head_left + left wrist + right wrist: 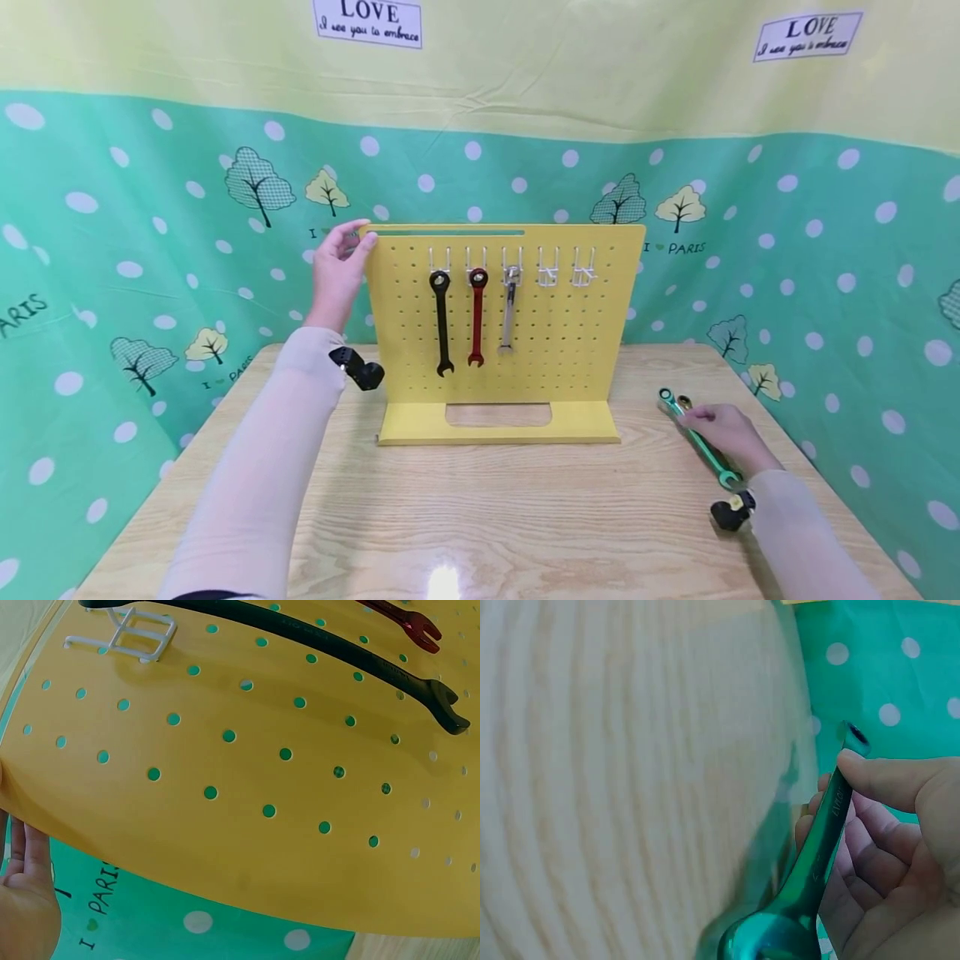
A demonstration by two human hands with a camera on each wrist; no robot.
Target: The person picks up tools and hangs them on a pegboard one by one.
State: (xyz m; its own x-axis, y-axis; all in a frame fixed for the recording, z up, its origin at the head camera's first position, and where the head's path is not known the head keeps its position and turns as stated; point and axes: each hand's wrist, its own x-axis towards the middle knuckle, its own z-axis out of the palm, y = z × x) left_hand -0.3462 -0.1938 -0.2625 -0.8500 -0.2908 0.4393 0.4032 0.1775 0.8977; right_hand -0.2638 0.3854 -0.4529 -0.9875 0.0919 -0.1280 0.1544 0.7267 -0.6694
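Note:
At its upper left corner, a yellow pegboard (495,333) is gripped by my left hand (337,271), thumb on the front and fingers behind. On its white hooks hang a black wrench (442,325), a red wrench (477,321) and a silver wrench (508,317). Over at the right of the table, my right hand (726,432) pinches a green wrench (821,832) between thumb and fingers. The green wrench is tilted, its ring end beyond the thumb in the right wrist view. A gold-coloured wrench (684,402) lies close beside it, mostly hidden by the hand and the green wrench.
Two further white hooks (582,271) on the right of the pegboard carry no wrench. The pegboard's base stands on a light wooden table (480,508). Behind and at both sides hangs a green and yellow patterned curtain (510,167).

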